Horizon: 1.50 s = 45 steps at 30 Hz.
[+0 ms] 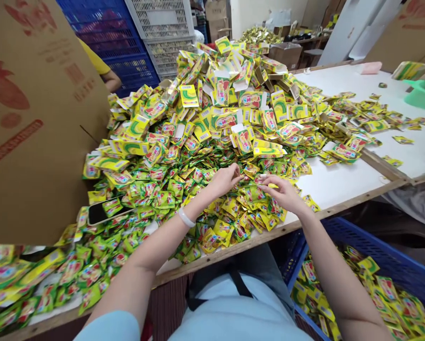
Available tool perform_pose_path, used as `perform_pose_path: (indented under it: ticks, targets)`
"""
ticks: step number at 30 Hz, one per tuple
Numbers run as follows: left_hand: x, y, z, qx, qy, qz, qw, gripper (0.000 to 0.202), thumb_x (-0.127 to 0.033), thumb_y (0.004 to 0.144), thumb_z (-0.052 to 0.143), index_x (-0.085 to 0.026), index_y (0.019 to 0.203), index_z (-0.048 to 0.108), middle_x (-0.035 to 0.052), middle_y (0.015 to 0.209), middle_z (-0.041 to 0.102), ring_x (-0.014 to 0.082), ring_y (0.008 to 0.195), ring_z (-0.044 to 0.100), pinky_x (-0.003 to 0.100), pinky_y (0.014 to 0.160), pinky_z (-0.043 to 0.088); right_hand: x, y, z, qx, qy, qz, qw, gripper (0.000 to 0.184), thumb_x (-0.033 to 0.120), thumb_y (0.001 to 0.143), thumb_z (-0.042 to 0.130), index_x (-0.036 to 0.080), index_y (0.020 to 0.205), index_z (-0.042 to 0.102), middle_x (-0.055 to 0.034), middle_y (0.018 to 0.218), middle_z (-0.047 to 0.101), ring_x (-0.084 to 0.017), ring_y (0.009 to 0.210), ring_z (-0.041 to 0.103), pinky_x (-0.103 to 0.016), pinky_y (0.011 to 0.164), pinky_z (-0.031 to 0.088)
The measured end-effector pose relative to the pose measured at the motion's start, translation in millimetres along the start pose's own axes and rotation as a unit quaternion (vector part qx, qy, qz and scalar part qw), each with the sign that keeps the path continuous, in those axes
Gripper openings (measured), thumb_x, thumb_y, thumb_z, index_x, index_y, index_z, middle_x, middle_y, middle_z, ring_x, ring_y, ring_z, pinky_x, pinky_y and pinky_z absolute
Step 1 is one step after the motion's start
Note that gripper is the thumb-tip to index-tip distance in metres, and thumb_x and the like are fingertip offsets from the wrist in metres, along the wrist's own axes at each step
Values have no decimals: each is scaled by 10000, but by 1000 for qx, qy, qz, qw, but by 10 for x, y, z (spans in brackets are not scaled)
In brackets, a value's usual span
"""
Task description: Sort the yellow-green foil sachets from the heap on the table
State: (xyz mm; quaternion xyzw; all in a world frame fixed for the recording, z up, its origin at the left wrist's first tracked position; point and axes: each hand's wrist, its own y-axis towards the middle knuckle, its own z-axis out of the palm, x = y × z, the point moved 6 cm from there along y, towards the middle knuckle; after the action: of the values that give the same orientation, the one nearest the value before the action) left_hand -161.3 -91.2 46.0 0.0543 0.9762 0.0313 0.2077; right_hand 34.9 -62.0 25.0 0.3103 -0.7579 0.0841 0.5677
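Observation:
My left hand (226, 181), with a white band (186, 218) on its wrist, hovers over the heap with fingers curled together. What they hold, if anything, is hidden. To its right, my right hand (282, 193) has its fingers partly stretched and apart, close above the packets, with no held thing visible. Small yellow-green sachets (223, 228) lie beneath and around both hands. Behind them rises a tall pile of small yellow cartons (228, 121), several with open flaps. A phone (107, 211) lies among the sachets at left, one sachet on top of it.
A large cardboard box (38, 118) stands at left. The white table (335, 184) has a wooden edge. Below right is a blue crate (372, 241) holding cartons. Stacked crates (162, 26) stand behind, near another person's arm (112, 80). A green scoop-like thing (421, 94) lies far right.

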Motion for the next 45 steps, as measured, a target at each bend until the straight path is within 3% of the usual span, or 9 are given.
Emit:
perform_pose_path:
  ticks: [4, 7, 11, 16, 21, 25, 31, 39, 45]
  targets:
    - [133, -93, -23, -18, -22, -46, 999, 175, -230, 979, 461, -189, 1133, 532, 78, 969, 726, 225, 864, 684, 341, 777, 515, -147, 390, 269, 70, -96, 36, 992, 299, 465, 835, 631, 213, 679, 595, -3, 645, 611, -180, 667, 562, -291, 635, 459]
    - [193, -129, 41, 9, -6, -50, 999, 181, -168, 940, 483, -195, 1078, 598, 84, 1006, 737, 238, 932, 692, 362, 841, 522, -233, 545, 432, 71, -104, 42, 991, 290, 407, 782, 684, 219, 613, 541, 47, 504, 492, -145, 546, 450, -277, 586, 394]
    - [205, -151, 80, 17, 11, -49, 999, 190, -186, 944, 480, -208, 1036, 645, 90, 1078, 730, 244, 1031, 672, 377, 925, 501, -228, 415, 458, 85, -75, 28, 993, 314, 454, 817, 637, 208, 648, 539, 36, 570, 527, -139, 568, 454, -262, 565, 374]
    - [104, -99, 59, -12, 37, -82, 996, 220, -303, 991, 450, -169, 1064, 608, 126, 978, 719, 271, 943, 667, 394, 862, 496, -213, 77, 229, 84, -14, 20, 996, 334, 508, 863, 611, 196, 745, 596, 7, 712, 603, -150, 663, 523, -268, 628, 429]
    - [-164, 232, 56, -75, 95, -37, 992, 237, -346, 987, 481, -146, 1074, 575, 178, 1144, 635, 313, 1124, 564, 417, 950, 421, -349, -31, 55, -12, 43, 39, 998, 354, 555, 866, 606, 204, 816, 603, 7, 719, 600, -153, 671, 541, -280, 654, 450]
    - [-174, 496, 122, -73, 76, -53, 993, 245, -365, 878, 679, -147, 956, 597, 167, 1078, 652, 332, 1090, 557, 437, 940, 411, -404, -44, -12, -74, 79, 44, 993, 395, 602, 817, 646, 213, 776, 592, 5, 706, 607, -161, 673, 568, -294, 665, 473]
    - [-77, 411, 108, -73, 38, -34, 996, 85, -282, 933, 602, -198, 940, 610, 75, 994, 706, 262, 1005, 585, 414, 937, 406, -460, 29, -81, -156, 121, 52, 979, 433, 644, 748, 686, 221, 740, 591, -67, 987, 694, -227, 1020, 631, -345, 846, 503]
    - [-129, 395, 247, -65, -2, -49, 997, 295, -193, 835, 693, -156, 1119, 622, 127, 1035, 697, 294, 1056, 597, 443, 950, 442, -568, 188, 59, -165, 158, 86, 970, 498, 695, 680, 700, 212, 736, 592, 2, 682, 624, -146, 621, 563, -281, 611, 495]
    - [-196, 267, 166, -39, -203, 3, 978, 250, -179, 915, 534, -191, 1120, 676, 28, 909, 719, 145, 714, 641, 273, 707, 531, -382, 144, 32, -161, 152, 57, 973, 450, 653, 725, 704, 221, 744, 581, 5, 699, 622, -151, 648, 565, -286, 631, 491]
